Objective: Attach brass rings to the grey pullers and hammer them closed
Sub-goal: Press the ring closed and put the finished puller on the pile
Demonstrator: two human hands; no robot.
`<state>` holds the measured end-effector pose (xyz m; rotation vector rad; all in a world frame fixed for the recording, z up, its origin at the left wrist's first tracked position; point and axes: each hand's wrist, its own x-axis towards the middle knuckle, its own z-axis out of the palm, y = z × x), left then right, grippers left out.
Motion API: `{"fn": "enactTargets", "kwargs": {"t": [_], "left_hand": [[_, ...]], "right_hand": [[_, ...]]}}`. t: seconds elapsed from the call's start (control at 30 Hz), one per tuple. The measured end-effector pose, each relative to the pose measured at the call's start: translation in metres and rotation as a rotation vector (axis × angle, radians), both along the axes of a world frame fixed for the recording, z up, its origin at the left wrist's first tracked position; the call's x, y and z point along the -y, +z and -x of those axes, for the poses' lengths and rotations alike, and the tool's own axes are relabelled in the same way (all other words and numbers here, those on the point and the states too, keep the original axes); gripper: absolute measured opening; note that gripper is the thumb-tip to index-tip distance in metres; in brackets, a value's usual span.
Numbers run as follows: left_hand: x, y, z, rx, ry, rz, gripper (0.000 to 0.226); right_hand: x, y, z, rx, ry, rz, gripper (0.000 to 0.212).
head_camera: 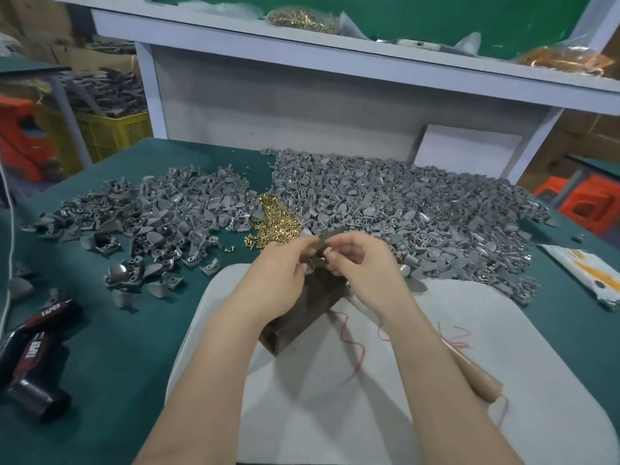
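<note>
Centre of frame, above the dark block [302,317]: left hand [285,266] and right hand [362,263] meet, the fingers of both curled and pinching one grey puller [332,237] between them. Whether the right fingertips also hold a ring is too small to tell. Loose brass rings [275,223] lie just beyond the hands, between the left puller heap [151,216] and the larger right heap [419,209].

Risk, as judged: a ring slipping from the pinch would drop among the heaps or onto the pale mat [436,330] and be hard to recover. A sweeping right forearm could nudge the wooden handle [476,374] at lower right off the mat.

Room: the mat's near half lies open. The heaps close the far side, and black tools [33,347] crowd the lower left of the green table [134,330].
</note>
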<state>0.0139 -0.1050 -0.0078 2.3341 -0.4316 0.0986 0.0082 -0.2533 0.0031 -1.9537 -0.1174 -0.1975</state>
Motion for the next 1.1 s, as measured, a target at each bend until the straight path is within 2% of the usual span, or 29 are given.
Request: {"fn": "enactTargets", "kwargs": {"t": [0.13,0.3,0.47,0.6,0.8,0.97,1.1], "left_hand": [[-0.001,0.005,0.001,0.087,0.047,0.003,0.033],[-0.001,0.013,0.005,0.180,0.105,0.134,0.011],[0.002,0.020,0.007,0.061,0.105,0.336,0.015],[0.001,0.022,0.008,0.015,0.087,0.418,0.013],[-0.005,0.017,0.005,0.012,0.177,0.306,0.010],[-0.015,0.015,0.005,-0.090,0.246,0.084,0.006],[-0.010,0.017,0.008,-0.085,0.230,0.007,0.007]], "right_hand": [[-0.003,-0.001,0.001,0.055,-0.033,0.109,0.029],[-0.006,0.002,0.004,0.158,-0.059,0.103,0.025],[-0.016,0.003,0.008,0.274,-0.046,0.089,0.031],[-0.016,0.003,0.006,0.217,-0.028,-0.038,0.027],[-0.010,0.001,0.003,0.159,-0.067,0.026,0.016],[-0.010,0.001,-0.002,0.179,-0.057,0.352,0.013],[-0.017,0.001,-0.006,0.168,-0.010,0.544,0.008]]}}
